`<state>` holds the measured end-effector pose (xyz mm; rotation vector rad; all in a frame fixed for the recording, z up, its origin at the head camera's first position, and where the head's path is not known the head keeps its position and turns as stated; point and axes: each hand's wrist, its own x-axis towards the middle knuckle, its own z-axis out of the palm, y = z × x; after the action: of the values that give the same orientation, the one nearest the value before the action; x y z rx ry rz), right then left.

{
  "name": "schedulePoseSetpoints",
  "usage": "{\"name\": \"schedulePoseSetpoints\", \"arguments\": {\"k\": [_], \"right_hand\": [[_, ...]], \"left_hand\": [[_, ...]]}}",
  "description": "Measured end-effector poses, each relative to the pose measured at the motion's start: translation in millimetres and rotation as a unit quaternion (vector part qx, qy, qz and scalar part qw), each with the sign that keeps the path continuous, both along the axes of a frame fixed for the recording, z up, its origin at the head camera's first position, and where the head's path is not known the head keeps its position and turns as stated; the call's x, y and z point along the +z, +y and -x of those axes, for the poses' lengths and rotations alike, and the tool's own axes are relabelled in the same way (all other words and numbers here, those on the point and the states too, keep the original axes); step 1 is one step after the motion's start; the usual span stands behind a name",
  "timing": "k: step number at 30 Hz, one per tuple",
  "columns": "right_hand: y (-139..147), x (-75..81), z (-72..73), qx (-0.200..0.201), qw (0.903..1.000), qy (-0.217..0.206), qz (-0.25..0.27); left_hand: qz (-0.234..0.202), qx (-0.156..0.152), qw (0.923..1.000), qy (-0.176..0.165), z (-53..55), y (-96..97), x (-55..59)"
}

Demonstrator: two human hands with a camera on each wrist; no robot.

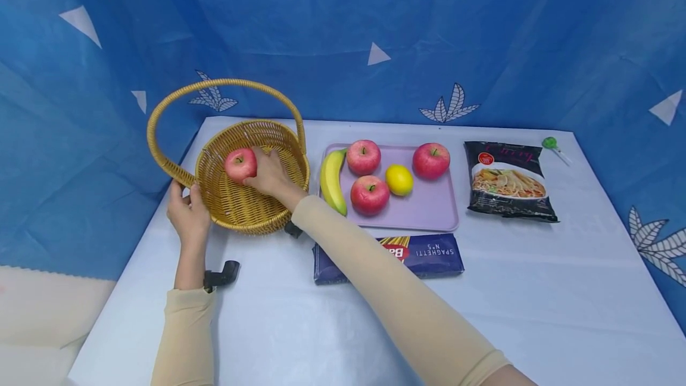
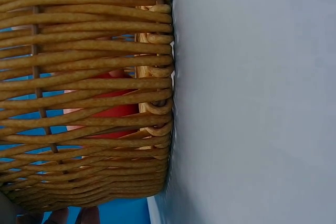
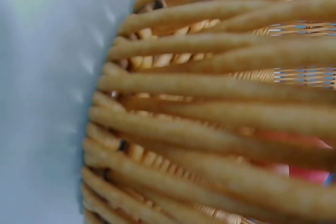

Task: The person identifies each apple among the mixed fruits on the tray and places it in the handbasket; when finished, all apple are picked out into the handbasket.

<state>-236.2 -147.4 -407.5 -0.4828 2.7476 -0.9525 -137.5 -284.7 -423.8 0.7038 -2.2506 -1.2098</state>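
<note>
A round wicker basket (image 1: 259, 226) stands at the table's left, its tall arched handle (image 1: 225, 83) rising over its far left side. My left hand (image 1: 189, 213) grips the basket's left rim, close to the foot of the handle. Inside the basket, my right hand (image 1: 272, 176) holds a red apple (image 1: 239, 165) from its right side. Through the basket weave, red from the apple (image 2: 118, 98) shows in the left wrist view. Woven strands (image 3: 210, 90) fill much of the right wrist view and hide the right hand there.
Right of the basket, a lilac tray (image 1: 429, 213) bears a banana (image 1: 333, 182), a yellow lemon (image 1: 399, 180) and three apples (image 1: 370, 195). A spaghetti box (image 1: 436, 255) lies before it, partly under the right forearm. Farther right are a noodle packet (image 1: 509, 180) and a green lollipop (image 1: 549, 143).
</note>
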Motion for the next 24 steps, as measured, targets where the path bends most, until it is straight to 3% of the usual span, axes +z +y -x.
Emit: {"name": "schedulePoseSetpoints", "arguments": {"k": [14, 19, 24], "right_hand": [[11, 5.0, -6.2, 0.036, 0.9991, -0.002, 0.021], [23, 24.5, -14.7, 0.064, 0.9976, 0.001, 0.026], [43, 51.2, -32.6, 0.091, 0.9952, 0.015, 0.032]], "left_hand": [[0.004, 0.0, 1.0, 0.004, 1.1, 2.9, -1.8], [0.004, -0.001, 1.0, 0.006, 0.1, 2.1, -1.7], [0.013, 0.0, 0.9999, 0.01, -1.5, 0.6, -1.7]]}}
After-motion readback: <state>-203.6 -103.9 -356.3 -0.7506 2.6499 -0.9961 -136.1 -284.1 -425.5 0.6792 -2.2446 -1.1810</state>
